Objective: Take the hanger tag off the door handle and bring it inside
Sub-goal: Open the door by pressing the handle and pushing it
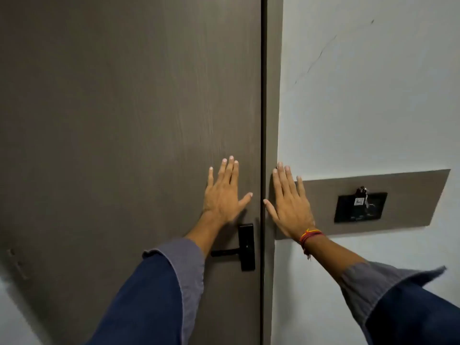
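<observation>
a closed grey-brown door (pixel 124 120) fills the left and middle of the view, with its frame (pixel 271 95) running down just right of it and a pale wall (pixel 373 95) beyond. the left hand (pixel 222 195) lies flat against the door, fingers (pixel 230 170) spread wide and pointing up, thumb reaching right toward the door's edge, holding nothing. the right hand (pixel 290 205) lies flat too, across the frame and the left end of a grey-brown wall panel (pixel 410 185), its fingers wide, thumb pointing left toward the door gap, also holding nothing. a red and yellow thread band (pixel 311 236) circles the right wrist. both arms wear blue sleeves (pixel 149 295) with turned-back cuffs. just below the left hand, partly behind the forearm, sits the black door handle (pixel 225 252) on its tall black lock plate (pixel 246 247), the lever pointing left. no hanger tag shows on the visible part of the lever. on the wall panel, right of the right hand, is a black switch plate (pixel 361 207) with a small white tag and something metallic at its top edge; what it is cannot be told.
</observation>
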`<state>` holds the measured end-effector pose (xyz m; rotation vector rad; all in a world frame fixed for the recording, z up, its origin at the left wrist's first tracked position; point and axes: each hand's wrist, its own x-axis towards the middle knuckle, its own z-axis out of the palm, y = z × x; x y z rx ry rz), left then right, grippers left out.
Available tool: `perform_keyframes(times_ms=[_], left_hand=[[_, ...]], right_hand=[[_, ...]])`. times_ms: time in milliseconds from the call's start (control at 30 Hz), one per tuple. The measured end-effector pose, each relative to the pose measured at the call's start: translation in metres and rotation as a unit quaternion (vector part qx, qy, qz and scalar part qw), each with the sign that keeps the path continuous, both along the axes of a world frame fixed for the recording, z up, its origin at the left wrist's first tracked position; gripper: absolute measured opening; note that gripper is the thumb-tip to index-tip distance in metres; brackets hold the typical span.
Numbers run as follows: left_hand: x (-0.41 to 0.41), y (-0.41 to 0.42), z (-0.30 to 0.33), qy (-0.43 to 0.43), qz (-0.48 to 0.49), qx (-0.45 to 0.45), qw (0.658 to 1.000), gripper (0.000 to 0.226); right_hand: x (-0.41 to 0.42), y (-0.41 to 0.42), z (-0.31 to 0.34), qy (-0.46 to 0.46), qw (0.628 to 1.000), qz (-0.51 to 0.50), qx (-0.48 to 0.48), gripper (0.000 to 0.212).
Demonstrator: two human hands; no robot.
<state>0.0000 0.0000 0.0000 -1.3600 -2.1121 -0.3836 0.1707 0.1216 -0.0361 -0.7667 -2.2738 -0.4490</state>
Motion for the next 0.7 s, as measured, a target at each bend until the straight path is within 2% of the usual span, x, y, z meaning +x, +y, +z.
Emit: perform_keyframes(times_ms=[200,367,500,567,700], left_hand=[[0.001,-0.003,-0.095,0.008,-0.012,-0.061,0.998,0.09],[0.008,-0.01,-0.158,-0.025,0.022,-0.092,0.995,0.085],[0.019,-0.011,-0.197,-0.056,0.059,-0.124,0.989,0.068],[0.019,-0.006,-0.208,-0.075,0.082,-0.121,0.986,0.062],[0.015,0.009,-0.216,-0.12,0.098,-0.057,0.986,0.059]], right_hand=[[-0.014,0.012,-0.057,0.032,0.999,-0.013,-0.02,0.087],[-0.04,0.029,-0.08,0.063,0.997,-0.038,0.009,0.084],[-0.048,0.042,-0.106,0.079,0.995,-0.042,0.033,0.081],[-0.051,0.049,-0.116,0.095,0.994,-0.034,0.049,0.081],[-0.059,0.055,-0.125,0.132,0.989,-0.006,0.061,0.08]])
